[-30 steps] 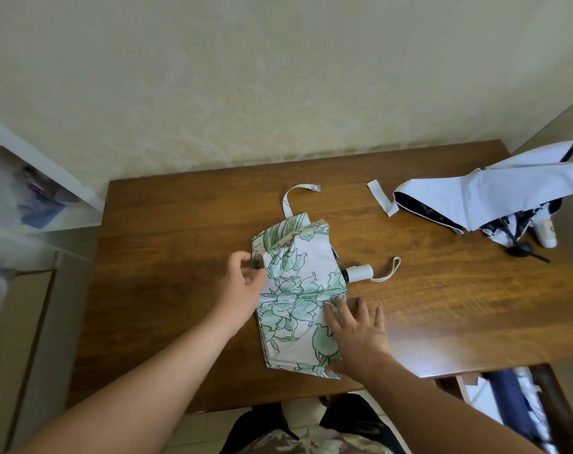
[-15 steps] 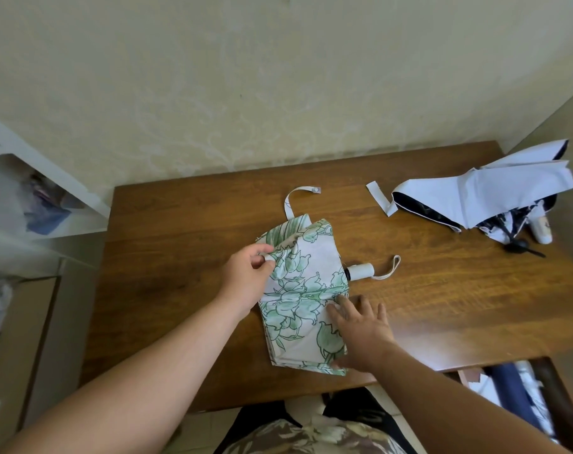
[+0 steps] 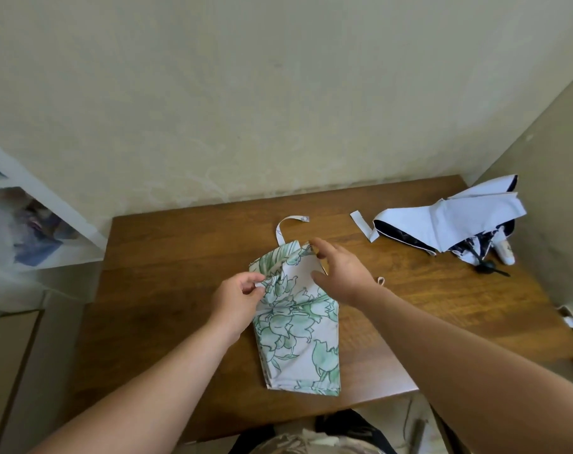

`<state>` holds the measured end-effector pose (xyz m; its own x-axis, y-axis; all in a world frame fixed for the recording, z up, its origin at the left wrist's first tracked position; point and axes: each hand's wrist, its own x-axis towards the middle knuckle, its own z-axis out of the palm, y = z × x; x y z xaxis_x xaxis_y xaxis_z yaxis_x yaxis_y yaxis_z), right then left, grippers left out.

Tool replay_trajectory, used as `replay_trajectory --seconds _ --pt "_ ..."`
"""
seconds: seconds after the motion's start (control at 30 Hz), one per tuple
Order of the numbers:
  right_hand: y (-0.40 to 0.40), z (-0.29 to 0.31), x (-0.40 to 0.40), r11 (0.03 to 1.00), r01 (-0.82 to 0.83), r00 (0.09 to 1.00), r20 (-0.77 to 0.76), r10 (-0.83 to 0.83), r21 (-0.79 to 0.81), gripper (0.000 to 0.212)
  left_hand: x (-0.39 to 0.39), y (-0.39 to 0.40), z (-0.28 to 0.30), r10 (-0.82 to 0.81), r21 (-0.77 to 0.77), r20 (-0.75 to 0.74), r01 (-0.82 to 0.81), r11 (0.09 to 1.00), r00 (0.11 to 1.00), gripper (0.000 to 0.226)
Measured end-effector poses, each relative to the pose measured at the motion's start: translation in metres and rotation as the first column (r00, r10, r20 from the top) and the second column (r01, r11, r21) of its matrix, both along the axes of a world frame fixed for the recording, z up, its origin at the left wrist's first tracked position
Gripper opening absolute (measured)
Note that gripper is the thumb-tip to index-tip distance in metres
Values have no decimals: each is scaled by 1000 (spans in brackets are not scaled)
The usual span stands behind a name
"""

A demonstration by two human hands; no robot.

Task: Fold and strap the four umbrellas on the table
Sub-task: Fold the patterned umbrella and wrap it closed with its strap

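A white umbrella with a green flower print [image 3: 298, 335] lies flattened in the middle of the wooden table [image 3: 167, 290]. Its closing strap [image 3: 290, 224] curls out from the far end. My left hand [image 3: 237, 298] pinches a fold of the fabric at the umbrella's left edge. My right hand [image 3: 339, 271] hovers over the far right part of the canopy with fingers spread, its fingertips at the top corner. The handle is hidden under this hand; only its wrist loop [image 3: 380, 280] shows. A second umbrella, pale blue with a dark lining [image 3: 449, 224], lies loose at the table's far right.
The table stands against a plain wall, with a side wall close on the right. White shelves [image 3: 32, 224] with bags stand to the left. The near table edge runs just in front of my lap.
My right hand lifted off the umbrella's near right edge and moved up to the far top corner. My left hand kept its pinch on the left fold.
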<state>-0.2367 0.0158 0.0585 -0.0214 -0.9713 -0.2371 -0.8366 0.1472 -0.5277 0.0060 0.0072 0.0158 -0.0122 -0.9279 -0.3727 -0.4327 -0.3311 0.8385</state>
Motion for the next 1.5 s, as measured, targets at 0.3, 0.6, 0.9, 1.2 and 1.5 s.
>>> replay_trajectory --seconds 0.3,0.6,0.9,1.2,1.5 --pt "-1 10 13 994 108 993 -49 -106 21 70 4 2 -5 -6 -4 10 6 1000 1000 27" --pt "0 16 12 986 168 980 103 -169 19 43 8 5 -3 -45 -19 22 45 999 999 29" --pt "9 9 19 993 105 994 18 -106 49 44 7 17 -7 -58 -41 -3 58 997 998 34" --pt "21 6 -5 986 164 985 43 -165 30 26 9 15 2 18 -51 -4 -18 999 1000 23" --pt "30 8 1 979 197 964 175 -202 47 37 11 22 -7 39 46 -200 -31 998 979 38"
